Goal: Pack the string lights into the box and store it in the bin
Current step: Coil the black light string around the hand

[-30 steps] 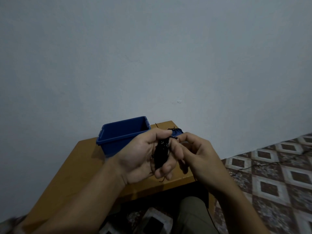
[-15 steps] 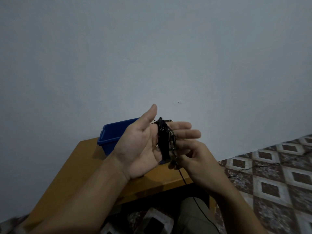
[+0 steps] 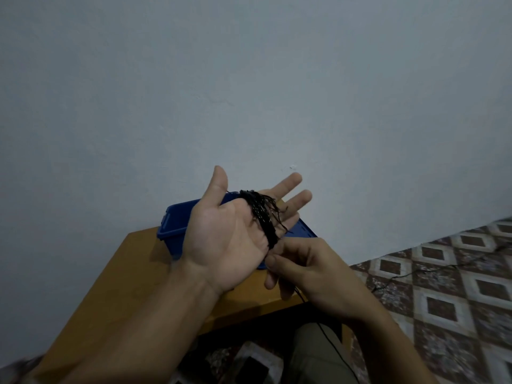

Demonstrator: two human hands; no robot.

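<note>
**Winding the lights on the L hand – not boxed yet**

The string lights (image 3: 263, 217) sit as a black coil wrapped round the left hand (image 3: 230, 236), held up in front of the bin, above the bench. The coil's long axis runs across the base of the fingers, from the index side down to the little-finger edge, slanting toward the person's right. The L hand is flat, palm up, fingers straight and thumb spread; it acts as a spool and doesn't clasp anything.

The right hand (image 3: 313, 275) is just below and right of that little-finger edge, at the coil's lower end. Its fingers are curled and appear to pinch the cord there. A loose tail (image 3: 329, 336) drops from it past the knee toward the floor. So the R hand is the one feeding, and the next wrap prob. goes up over the back of the L fingers.

Behind the L hand is the blue bin (image 3: 177, 220) on the bench (image 3: 124, 286), w/ a flat blue piece (image 3: 303, 230), maybe its lid, beside it. More dark cord lies on the patterned floor (image 3: 443, 286). I can't make out a box.

Vs 1 s ago: both hands were closed round the bundle, lower, in front of the bin. Half a sec ago the L hand was open but seen more edge-on, w/ the R hand close in beside the coil. Now the palm faces up and the R hand is lower.
</note>
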